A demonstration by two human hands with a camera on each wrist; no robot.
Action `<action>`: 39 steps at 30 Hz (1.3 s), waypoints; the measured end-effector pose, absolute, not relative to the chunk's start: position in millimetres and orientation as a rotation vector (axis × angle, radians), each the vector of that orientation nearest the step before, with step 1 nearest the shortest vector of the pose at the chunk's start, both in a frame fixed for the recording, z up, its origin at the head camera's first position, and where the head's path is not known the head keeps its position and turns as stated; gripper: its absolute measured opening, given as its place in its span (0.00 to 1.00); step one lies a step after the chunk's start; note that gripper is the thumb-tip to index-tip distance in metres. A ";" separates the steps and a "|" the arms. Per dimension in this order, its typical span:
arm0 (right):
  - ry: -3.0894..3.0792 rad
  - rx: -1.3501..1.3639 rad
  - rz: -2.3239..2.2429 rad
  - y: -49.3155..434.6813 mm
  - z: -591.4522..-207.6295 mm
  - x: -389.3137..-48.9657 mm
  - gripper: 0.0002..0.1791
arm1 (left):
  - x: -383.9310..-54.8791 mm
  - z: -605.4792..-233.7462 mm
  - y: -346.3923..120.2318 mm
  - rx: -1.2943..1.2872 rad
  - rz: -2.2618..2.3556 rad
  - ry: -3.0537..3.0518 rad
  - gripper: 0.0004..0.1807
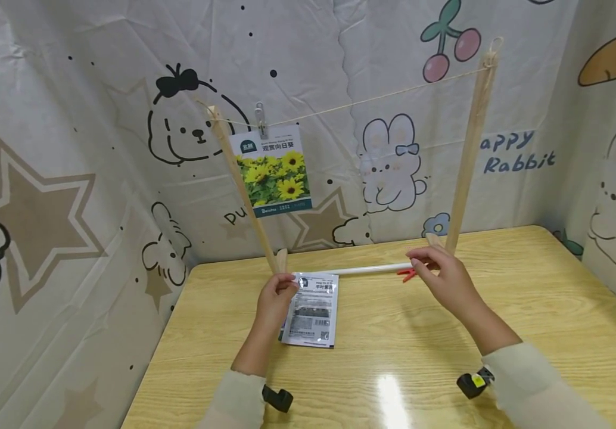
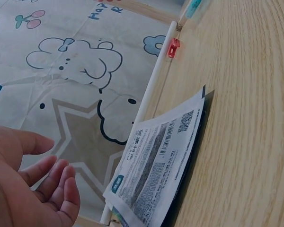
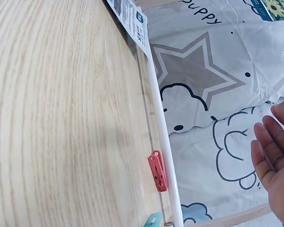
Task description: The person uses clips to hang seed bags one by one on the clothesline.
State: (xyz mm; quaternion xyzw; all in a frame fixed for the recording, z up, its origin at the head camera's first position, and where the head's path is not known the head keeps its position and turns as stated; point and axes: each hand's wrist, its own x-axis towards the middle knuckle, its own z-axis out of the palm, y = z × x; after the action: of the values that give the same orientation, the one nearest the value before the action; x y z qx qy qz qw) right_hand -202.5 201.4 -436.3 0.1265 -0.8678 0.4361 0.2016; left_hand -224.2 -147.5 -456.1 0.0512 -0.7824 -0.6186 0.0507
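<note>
My left hand appears by the upper left corner of a silvery printed seed packet in the head view. In the left wrist view its loosely bent fingers hold nothing, apart from the packet. That packet lies back side up, its top end against a thin white rod. My right hand is near the rod's right end and a red clothespin. The right wrist view shows its relaxed fingers with nothing in them. A sunflower seed packet hangs by a clip from a string.
The string runs between a left wooden post and a right wooden post at the back of the wooden table. A teal clothespin lies beyond the red one. A patterned cloth hangs behind.
</note>
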 end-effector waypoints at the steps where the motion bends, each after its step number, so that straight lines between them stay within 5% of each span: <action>1: -2.423 0.352 1.222 202.0 -437.6 -202.1 0.12 | -224.1 -456.8 -147.6 0.161 -1.879 -2.388 0.15; 39: -2.497 0.108 1.377 228.7 -491.8 -197.9 0.16 | -224.5 -486.0 -148.4 0.230 -1.596 -2.621 0.18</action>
State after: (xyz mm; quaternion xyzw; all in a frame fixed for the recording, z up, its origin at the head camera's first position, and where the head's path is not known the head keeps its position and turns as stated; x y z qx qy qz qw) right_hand -197.9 228.7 -491.8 0.0373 -0.8660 0.4776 0.1434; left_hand -224.5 -148.4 -486.0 0.0748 -0.8513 -0.5183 0.0319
